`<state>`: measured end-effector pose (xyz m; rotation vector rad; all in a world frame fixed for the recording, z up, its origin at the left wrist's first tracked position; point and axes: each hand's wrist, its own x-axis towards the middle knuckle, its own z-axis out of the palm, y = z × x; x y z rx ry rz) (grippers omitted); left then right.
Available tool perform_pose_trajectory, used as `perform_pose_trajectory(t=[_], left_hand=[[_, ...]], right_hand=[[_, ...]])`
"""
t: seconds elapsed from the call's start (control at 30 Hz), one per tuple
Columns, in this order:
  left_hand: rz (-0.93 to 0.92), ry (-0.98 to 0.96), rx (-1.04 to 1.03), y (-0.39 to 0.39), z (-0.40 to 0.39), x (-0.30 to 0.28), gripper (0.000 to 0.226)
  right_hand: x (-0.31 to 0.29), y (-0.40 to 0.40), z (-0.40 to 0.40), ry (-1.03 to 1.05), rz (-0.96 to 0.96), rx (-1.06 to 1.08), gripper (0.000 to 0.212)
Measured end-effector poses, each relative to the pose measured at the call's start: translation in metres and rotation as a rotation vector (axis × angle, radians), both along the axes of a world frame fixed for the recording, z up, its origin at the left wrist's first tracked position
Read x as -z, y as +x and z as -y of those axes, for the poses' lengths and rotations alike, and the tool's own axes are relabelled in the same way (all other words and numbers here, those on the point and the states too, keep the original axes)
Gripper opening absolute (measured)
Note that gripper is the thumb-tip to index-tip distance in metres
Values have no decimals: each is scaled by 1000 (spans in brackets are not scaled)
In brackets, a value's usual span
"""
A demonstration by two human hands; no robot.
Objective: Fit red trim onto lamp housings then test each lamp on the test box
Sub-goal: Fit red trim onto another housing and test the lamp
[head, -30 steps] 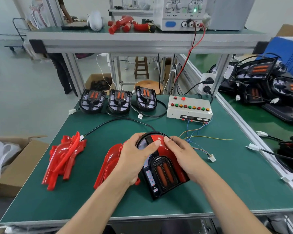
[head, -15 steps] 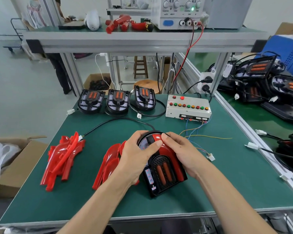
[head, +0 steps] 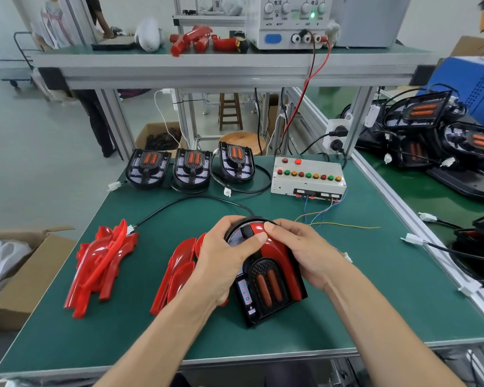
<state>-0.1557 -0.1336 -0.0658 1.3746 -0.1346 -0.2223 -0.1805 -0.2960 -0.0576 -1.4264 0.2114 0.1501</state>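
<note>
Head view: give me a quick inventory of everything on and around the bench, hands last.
lamp housing in work: one, black with red trim fitted, front centre.
bare lamp housings: three, black, back row.
test box: one, white, coloured buttons, back right.
red trim pieces: two piles, red, left of work.
power supply: one, white, upper shelf.
cardboard box: one, brown, left.
left hand: grips housing top.
right hand: presses trim.

four lamp housings (head: 266, 277) — one test box (head: 308, 175)
</note>
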Motion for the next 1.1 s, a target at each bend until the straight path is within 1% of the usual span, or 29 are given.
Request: perform_pose_trajectory(t=[0.13, 0.27, 0.4, 0.6, 0.63, 0.73, 0.87, 0.97, 1.1], left_hand=[[42, 42, -6, 0, 3, -1, 29], [62, 41, 0, 0, 4, 0, 29], [104, 61, 11, 1, 4, 2, 30], [135, 100, 35, 2, 5, 3, 34], [135, 104, 38, 2, 5, 2, 36], [128, 109, 45, 1, 6, 1, 40], [111, 117, 44, 1, 8, 1, 42], [101, 120, 30, 1, 7, 0, 41], [101, 137, 23, 4, 6, 1, 33]], right_hand=[[-5, 5, 1, -83, -17, -12, 48], [-7, 8, -1, 2, -16, -42, 49], [-6, 9, 1, 82, -17, -59, 55], [-4, 12, 6, 110, -19, -66, 61], [-4, 12, 7, 112, -20, -73, 58], [-5, 12, 9, 110, -29, -87, 41], [-7, 12, 10, 107, -42, -100, 32], [-7, 12, 8, 90, -20, -80, 37], [0, 10, 2, 56, 53, 7, 50]])
